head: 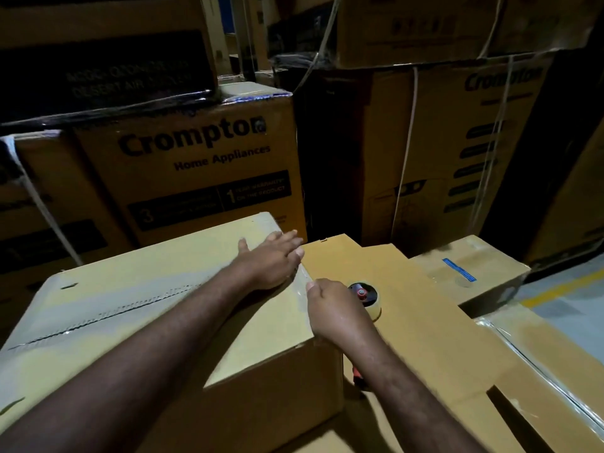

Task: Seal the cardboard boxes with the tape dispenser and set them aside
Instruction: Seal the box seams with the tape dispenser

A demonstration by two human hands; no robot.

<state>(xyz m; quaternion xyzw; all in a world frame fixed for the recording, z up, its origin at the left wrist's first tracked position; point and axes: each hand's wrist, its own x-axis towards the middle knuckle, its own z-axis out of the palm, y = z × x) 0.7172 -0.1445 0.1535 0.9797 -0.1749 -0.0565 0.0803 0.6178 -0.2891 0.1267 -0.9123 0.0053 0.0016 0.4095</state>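
Right hand (336,317) grip clamped round the red-handled tape dispenser with clear tape roll (371,305), frame centre, beside the plain brown cardboard box (163,305). Left hand (274,263) grip apart, flat on that box's top right edge. Printed cartons (196,165) stacked behind.

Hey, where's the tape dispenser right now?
In the head view the tape dispenser is right of centre, held by the right hand at the right edge of the cardboard box, just below the left hand resting on its top.
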